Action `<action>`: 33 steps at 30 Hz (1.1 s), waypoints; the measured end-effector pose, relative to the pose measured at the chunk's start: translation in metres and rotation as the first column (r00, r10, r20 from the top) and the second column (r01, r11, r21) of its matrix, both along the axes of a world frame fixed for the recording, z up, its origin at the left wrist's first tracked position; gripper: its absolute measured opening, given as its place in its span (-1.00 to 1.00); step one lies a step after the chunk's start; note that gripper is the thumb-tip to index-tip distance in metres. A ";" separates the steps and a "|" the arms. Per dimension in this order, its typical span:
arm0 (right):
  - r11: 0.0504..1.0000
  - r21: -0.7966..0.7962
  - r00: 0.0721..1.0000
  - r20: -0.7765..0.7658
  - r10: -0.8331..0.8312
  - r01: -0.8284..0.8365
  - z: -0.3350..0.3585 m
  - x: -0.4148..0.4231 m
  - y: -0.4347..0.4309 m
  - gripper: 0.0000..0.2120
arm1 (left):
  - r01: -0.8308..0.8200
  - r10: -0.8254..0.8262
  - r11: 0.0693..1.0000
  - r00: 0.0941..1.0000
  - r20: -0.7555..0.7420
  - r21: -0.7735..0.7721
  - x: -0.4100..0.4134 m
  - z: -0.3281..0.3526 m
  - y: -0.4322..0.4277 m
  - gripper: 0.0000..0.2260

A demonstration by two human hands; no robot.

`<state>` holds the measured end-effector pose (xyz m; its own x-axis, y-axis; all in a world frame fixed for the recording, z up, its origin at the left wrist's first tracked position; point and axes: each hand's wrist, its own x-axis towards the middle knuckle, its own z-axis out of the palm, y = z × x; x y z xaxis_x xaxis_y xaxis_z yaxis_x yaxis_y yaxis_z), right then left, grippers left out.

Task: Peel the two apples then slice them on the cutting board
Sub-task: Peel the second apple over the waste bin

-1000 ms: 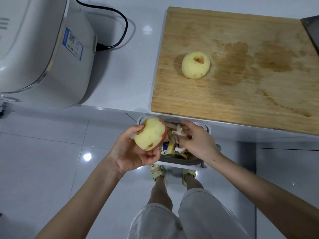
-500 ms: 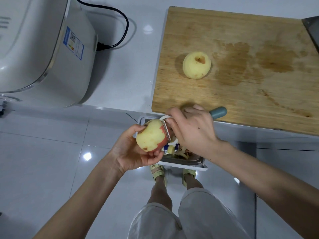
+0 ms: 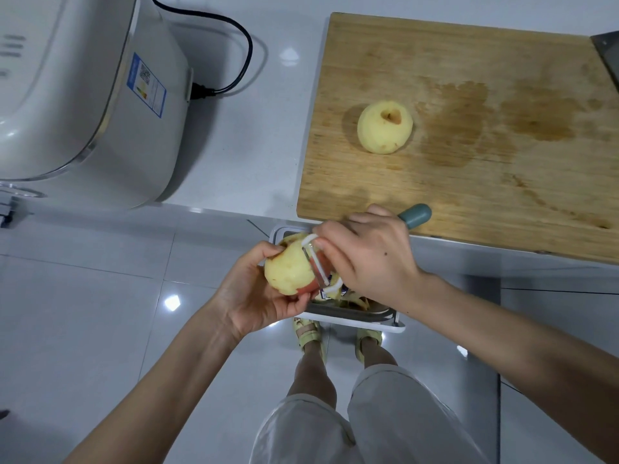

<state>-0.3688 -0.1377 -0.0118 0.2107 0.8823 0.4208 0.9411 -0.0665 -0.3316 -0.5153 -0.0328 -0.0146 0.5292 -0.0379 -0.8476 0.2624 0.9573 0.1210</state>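
Red skin is showing on only 1 patch of the apple point(image 3: 291, 269) you are holding over the bin point(image 3: 385, 324). Your left hand point(image 3: 254, 293) is cupping it, with the fingers and thumb curling round the pale flesh. Your right hand point(image 3: 371, 259) is gripping the peeler point(image 3: 320, 262), its fingers wrapping the handle, and the white head is lying against that red patch. The peeled apple point(image 3: 385, 127) is sitting on the board point(image 3: 469, 195), well apart from both hands. By my reading you are finishing apple 2 of 2, and no slicing is happening yet.

- Your left thumb and fingertips are sitting close to the blade's line, so a stroke running long is risking a nick.
- Bare flesh is probably handling slick. If you are pulling hard while the left grip is loosening, the apple could be slipping into the peelings or onto the floor, since you are holding it off the counter.
- Your right hand is working just beside the board's near edge. A knock there could be setting the peeled apple rolling.
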 end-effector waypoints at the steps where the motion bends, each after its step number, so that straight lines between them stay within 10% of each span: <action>1: 1.000 -0.015 0.999 -0.037 -0.012 0.011 -0.003 0.003 -0.003 -0.77 | 0.000 0.001 1.000 1.000 0.019 -0.014 -0.002 0.000 0.001 -0.55; 12: 0.979 -0.095 0.958 -0.212 -0.196 0.179 -0.011 0.009 -0.021 -0.81 | -0.006 0.009 0.995 0.999 0.033 -0.098 0.006 0.012 0.006 -0.48; 25: 0.965 0.006 0.959 0.111 -0.263 0.264 0.009 -0.015 0.002 -0.88 | 0.028 -0.022 0.998 0.995 -0.098 0.054 0.012 0.004 -0.008 -0.68; 33: 0.976 0.052 0.974 -0.091 -0.206 0.211 -0.003 -0.012 -0.011 -0.86 | 0.053 -0.052 0.998 0.997 -0.049 0.016 0.009 0.003 -0.010 -0.63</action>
<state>-0.3805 -0.1483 -0.0143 0.4241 0.7885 0.4455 0.8771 -0.2352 -0.4187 -0.5063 -0.0432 -0.0117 0.4855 -0.0499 -0.8728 0.3183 0.9399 0.1233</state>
